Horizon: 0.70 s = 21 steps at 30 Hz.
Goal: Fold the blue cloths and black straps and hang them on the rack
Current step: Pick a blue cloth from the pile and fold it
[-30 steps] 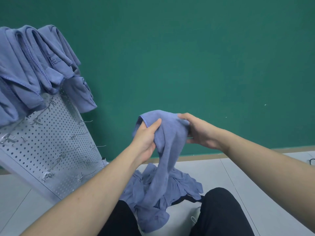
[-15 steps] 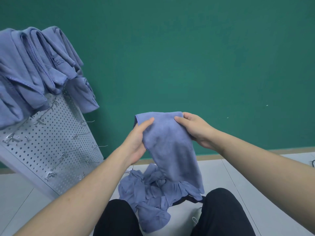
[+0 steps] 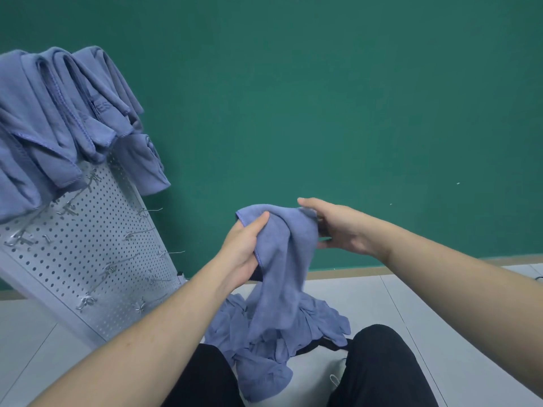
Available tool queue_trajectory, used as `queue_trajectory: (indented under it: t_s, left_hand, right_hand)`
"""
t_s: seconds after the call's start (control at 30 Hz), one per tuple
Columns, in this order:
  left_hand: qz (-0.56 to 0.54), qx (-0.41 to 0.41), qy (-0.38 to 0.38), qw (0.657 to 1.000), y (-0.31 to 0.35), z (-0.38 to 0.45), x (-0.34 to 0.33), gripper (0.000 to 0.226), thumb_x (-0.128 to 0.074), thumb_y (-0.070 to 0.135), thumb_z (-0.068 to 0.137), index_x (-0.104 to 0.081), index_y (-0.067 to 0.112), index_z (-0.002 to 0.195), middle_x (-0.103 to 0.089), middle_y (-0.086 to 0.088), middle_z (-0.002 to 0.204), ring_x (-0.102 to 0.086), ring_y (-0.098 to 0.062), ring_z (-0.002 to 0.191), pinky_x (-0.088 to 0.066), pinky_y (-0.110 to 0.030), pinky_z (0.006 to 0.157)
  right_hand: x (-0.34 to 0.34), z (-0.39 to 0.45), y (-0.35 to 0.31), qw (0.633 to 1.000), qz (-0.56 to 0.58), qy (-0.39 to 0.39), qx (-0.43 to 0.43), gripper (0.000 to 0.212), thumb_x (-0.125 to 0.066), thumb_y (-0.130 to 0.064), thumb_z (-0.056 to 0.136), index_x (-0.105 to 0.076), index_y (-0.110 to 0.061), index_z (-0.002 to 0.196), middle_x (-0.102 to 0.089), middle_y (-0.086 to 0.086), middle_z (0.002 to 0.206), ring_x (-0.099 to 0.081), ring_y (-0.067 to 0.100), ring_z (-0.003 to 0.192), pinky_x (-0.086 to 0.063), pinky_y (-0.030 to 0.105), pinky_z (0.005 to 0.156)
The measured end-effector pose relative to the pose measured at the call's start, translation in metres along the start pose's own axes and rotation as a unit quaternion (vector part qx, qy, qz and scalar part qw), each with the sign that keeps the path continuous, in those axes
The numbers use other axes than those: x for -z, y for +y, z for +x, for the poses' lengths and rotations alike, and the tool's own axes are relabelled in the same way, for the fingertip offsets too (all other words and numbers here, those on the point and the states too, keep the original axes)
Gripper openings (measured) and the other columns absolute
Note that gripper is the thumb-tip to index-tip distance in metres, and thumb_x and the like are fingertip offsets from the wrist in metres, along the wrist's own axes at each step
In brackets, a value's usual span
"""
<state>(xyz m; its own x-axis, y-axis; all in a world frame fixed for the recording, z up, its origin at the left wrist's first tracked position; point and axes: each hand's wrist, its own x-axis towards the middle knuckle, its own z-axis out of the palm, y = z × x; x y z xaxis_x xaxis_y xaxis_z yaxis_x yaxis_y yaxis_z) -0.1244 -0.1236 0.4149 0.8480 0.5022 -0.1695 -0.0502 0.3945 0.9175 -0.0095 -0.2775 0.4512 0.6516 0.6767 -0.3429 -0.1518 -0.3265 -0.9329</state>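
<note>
I hold a blue cloth [image 3: 283,259] up in front of the green wall. My left hand [image 3: 242,249] grips its left edge, thumb on top. My right hand [image 3: 338,227] holds its right side, fingers partly spread around the bunched fabric. The cloth hangs down in a narrow fold toward a loose pile of blue cloths [image 3: 270,339] on the floor between my knees. A black strap [image 3: 329,343] peeks out from under the pile. The perforated metal rack [image 3: 88,254] leans at the left, with several folded blue cloths [image 3: 61,118] draped over its top.
Wire hooks [image 3: 144,230] stick out of the rack's face and right edge. My black-trousered knees [image 3: 379,368] sit at the bottom of the view. Grey floor tiles [image 3: 440,304] run to the green wall [image 3: 323,98].
The cloth was spread flat between my hands half a second ago; now it is bunched into a narrower fold, with my hands brought closer and my right hand turned around its side.
</note>
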Motion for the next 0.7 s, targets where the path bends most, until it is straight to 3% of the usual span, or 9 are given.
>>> queue_trajectory:
  t_s: [0.13, 0.23, 0.3, 0.37, 0.47, 0.53, 0.7]
  left_hand:
    - [-0.004, 0.014, 0.041, 0.999, 0.005, 0.006, 0.001, 0.016, -0.062, 0.023, 0.099, -0.067, 0.013, 0.111, -0.075, -0.011, 0.11, -0.071, -0.022, 0.107, -0.052, -0.043, 0.102]
    - [0.01, 0.004, 0.06, 0.998, 0.009, 0.007, 0.008, 0.012, -0.062, 0.022, 0.099, -0.066, 0.019, 0.111, -0.075, -0.007, 0.111, -0.072, -0.017, 0.101, -0.057, -0.035, 0.092]
    - [0.026, -0.006, 0.048, 0.998, 0.013, 0.005, 0.013, 0.018, -0.061, 0.019, 0.1, -0.062, 0.024, 0.117, -0.076, -0.001, 0.109, -0.073, -0.012, 0.094, -0.058, -0.027, 0.075]
    - [0.04, 0.002, 0.034, 0.999, 0.018, 0.002, 0.017, 0.024, -0.061, 0.018, 0.099, -0.06, 0.027, 0.121, -0.075, 0.004, 0.109, -0.073, -0.01, 0.093, -0.056, -0.026, 0.07]
    - [0.037, 0.022, -0.007, 0.999, 0.022, -0.002, 0.022, 0.033, -0.062, 0.013, 0.094, -0.059, 0.023, 0.126, -0.076, 0.002, 0.109, -0.072, -0.012, 0.09, -0.055, -0.028, 0.07]
    - [0.045, 0.023, -0.054, 0.997, 0.022, -0.003, 0.024, 0.041, -0.059, 0.008, 0.093, -0.056, 0.021, 0.131, -0.073, 0.001, 0.117, -0.07, -0.015, 0.096, -0.055, -0.029, 0.071]
    - [0.173, 0.017, -0.102, 0.98, 0.013, -0.003, 0.023, 0.048, -0.057, 0.007, 0.096, -0.048, 0.04, 0.129, -0.069, 0.014, 0.123, -0.07, -0.017, 0.102, -0.058, -0.044, 0.085]
  right_hand:
    - [-0.001, -0.006, 0.011, 0.991, -0.117, -0.066, -0.001, 0.023, -0.062, -0.037, 0.094, -0.069, -0.019, 0.105, -0.076, -0.004, 0.108, -0.068, 0.011, 0.107, -0.046, 0.039, 0.102]
    - [-0.004, -0.004, 0.014, 0.991, -0.121, -0.047, 0.021, 0.014, -0.06, -0.028, 0.095, -0.055, -0.02, 0.086, -0.074, 0.0, 0.093, -0.071, 0.013, 0.099, -0.045, 0.043, 0.104]
    - [-0.004, -0.002, 0.013, 0.994, -0.107, -0.011, 0.033, 0.017, -0.057, -0.028, 0.097, -0.05, -0.023, 0.083, -0.07, -0.005, 0.083, -0.069, 0.014, 0.086, -0.046, 0.043, 0.1]
    - [-0.005, 0.001, 0.012, 0.993, -0.103, 0.025, 0.049, 0.014, -0.055, -0.031, 0.098, -0.053, -0.023, 0.086, -0.067, -0.007, 0.083, -0.063, 0.015, 0.082, -0.048, 0.042, 0.096]
    - [-0.007, 0.005, 0.01, 0.991, -0.078, 0.077, 0.072, 0.015, -0.052, -0.034, 0.1, -0.055, -0.023, 0.091, -0.062, -0.006, 0.087, -0.055, 0.014, 0.079, -0.052, 0.038, 0.081]
    - [-0.01, 0.006, 0.009, 0.987, -0.082, 0.117, 0.076, 0.018, -0.047, -0.037, 0.102, -0.054, -0.025, 0.091, -0.059, -0.005, 0.084, -0.05, 0.013, 0.072, -0.043, 0.031, 0.064]
    - [-0.013, 0.007, 0.006, 0.984, -0.068, 0.145, 0.076, 0.02, -0.044, -0.038, 0.105, -0.056, -0.022, 0.102, -0.062, -0.001, 0.085, -0.052, 0.014, 0.069, -0.041, 0.027, 0.059]
